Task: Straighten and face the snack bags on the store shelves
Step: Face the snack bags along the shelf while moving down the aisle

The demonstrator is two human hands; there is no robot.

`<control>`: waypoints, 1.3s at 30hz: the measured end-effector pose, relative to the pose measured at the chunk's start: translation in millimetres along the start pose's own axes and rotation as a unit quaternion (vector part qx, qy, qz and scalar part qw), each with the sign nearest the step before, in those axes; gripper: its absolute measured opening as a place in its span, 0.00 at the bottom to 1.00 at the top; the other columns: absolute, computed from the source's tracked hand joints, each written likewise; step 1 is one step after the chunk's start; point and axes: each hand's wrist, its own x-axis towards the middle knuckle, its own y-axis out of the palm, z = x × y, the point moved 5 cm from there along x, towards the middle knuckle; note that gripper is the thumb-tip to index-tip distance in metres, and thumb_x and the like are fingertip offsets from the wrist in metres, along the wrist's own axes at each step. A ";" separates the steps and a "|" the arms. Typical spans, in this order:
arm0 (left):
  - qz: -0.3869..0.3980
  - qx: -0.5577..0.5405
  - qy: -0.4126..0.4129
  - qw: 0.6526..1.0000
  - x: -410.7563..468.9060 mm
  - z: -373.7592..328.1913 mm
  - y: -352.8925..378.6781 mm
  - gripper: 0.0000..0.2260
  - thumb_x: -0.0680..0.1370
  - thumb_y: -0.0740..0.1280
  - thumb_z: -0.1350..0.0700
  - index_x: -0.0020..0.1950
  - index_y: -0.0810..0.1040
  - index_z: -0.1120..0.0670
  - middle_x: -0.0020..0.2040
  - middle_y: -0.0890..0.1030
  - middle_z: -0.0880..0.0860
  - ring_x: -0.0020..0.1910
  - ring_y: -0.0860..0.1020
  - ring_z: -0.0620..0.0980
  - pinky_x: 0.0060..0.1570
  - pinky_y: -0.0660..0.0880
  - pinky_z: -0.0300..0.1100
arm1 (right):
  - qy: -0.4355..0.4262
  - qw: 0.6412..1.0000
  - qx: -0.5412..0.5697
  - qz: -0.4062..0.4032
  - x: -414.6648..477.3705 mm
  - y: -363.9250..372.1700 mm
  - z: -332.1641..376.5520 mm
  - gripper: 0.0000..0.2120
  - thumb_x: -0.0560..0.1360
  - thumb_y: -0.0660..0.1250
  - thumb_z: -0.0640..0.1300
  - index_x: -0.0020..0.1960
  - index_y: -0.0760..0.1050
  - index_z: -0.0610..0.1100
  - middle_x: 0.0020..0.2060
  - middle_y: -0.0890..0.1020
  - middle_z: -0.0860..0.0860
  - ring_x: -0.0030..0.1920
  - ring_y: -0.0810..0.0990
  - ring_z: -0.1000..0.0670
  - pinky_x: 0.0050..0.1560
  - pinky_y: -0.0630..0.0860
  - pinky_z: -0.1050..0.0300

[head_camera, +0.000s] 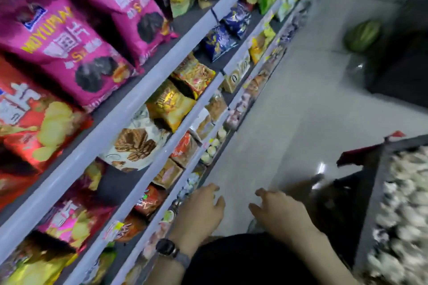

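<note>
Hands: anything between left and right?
Nothing held; the head view shows only bare pale floor between the left hand and right hand.

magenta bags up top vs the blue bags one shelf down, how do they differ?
Colour: the magenta bags carry yellow lettering and a picture of dark round pieces; the blue bags are dark blue with yellow print too blurred to read. Apparent size: the magenta bags look far larger, though they sit nearer the camera. Shelf: magenta on the higher one, blue one below. Both sit at the shelf front; neither hand touches them.
</note>
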 end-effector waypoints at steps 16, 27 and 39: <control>0.068 0.178 0.149 0.970 188.0 -193.3 -17.6 0.16 0.85 0.59 0.47 0.67 0.77 0.52 0.60 0.83 0.53 0.60 0.80 0.57 0.56 0.79 0.52 | 0.138 0.982 0.113 -0.059 73.9 -87.3 -112.3 0.17 0.80 0.56 0.59 0.64 0.73 0.53 0.59 0.81 0.53 0.59 0.81 0.46 0.54 0.75 0.53; 0.119 0.198 0.216 0.949 333.8 -311.2 -52.3 0.15 0.83 0.59 0.47 0.66 0.77 0.50 0.60 0.82 0.50 0.58 0.81 0.55 0.55 0.79 0.51 | 0.235 0.958 0.131 -0.095 190.5 -232.0 -188.4 0.17 0.80 0.58 0.57 0.64 0.75 0.52 0.59 0.83 0.53 0.58 0.81 0.46 0.54 0.79 0.51; 0.132 0.190 0.202 0.952 454.5 -466.2 -72.7 0.21 0.84 0.58 0.43 0.76 0.72 0.46 0.68 0.80 0.50 0.65 0.79 0.54 0.62 0.77 0.48 | 0.231 0.951 0.147 -0.146 327.5 -385.7 -308.9 0.17 0.82 0.57 0.56 0.66 0.75 0.52 0.60 0.82 0.54 0.59 0.81 0.48 0.54 0.77 0.52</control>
